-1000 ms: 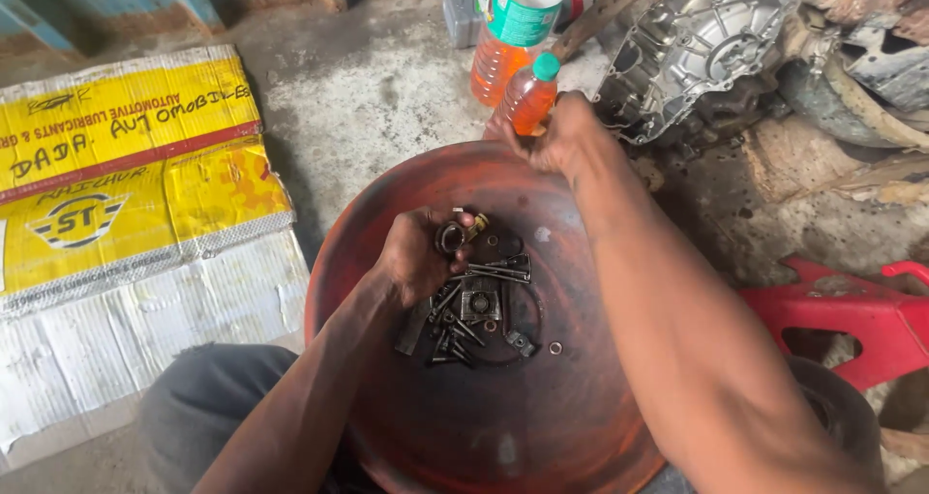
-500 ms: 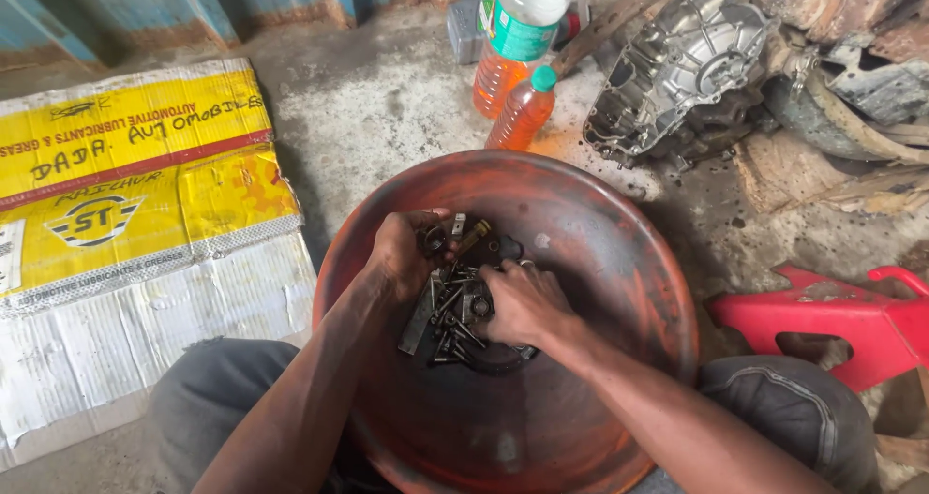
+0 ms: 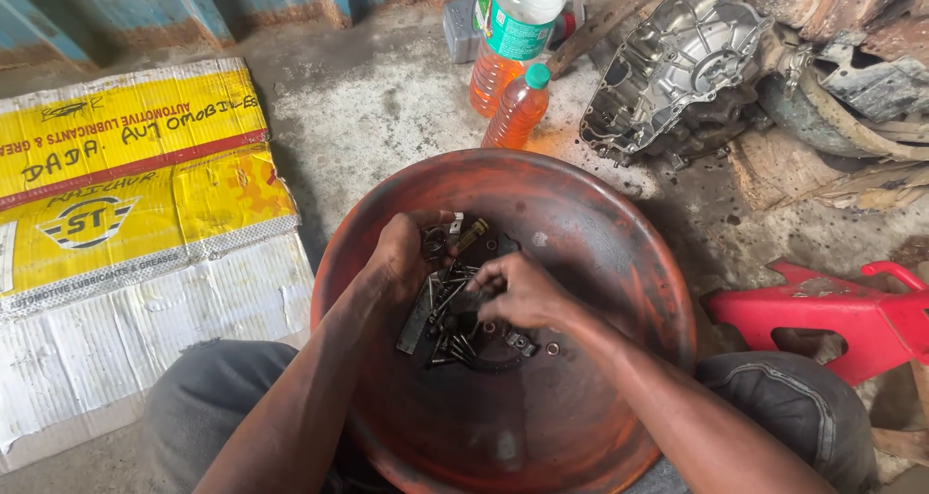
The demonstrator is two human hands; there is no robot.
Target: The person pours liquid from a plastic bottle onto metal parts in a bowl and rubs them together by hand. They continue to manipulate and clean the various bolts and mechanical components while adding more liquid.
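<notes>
Head view — hands [image 3: 464, 271] in bolts [image 3: 450, 334]; bowl [image 3: 600, 223]

My fingers [image 3: 481, 283] pick through dull, oily metal bolts [image 3: 447, 331] lying in a wide metal pan [image 3: 581, 397], its orange-red paint worn, matt and smudged dark. The floor [image 3: 387, 97] beyond is rough, stained concrete, with flattened corrugated cardboard [image 3: 135, 194] printed yellow. Nearby stand two clear glossy plastic bottles [image 3: 518, 107], a bright cast-metal casing [image 3: 677, 68] and a smooth red plastic stool [image 3: 842, 310].
</notes>
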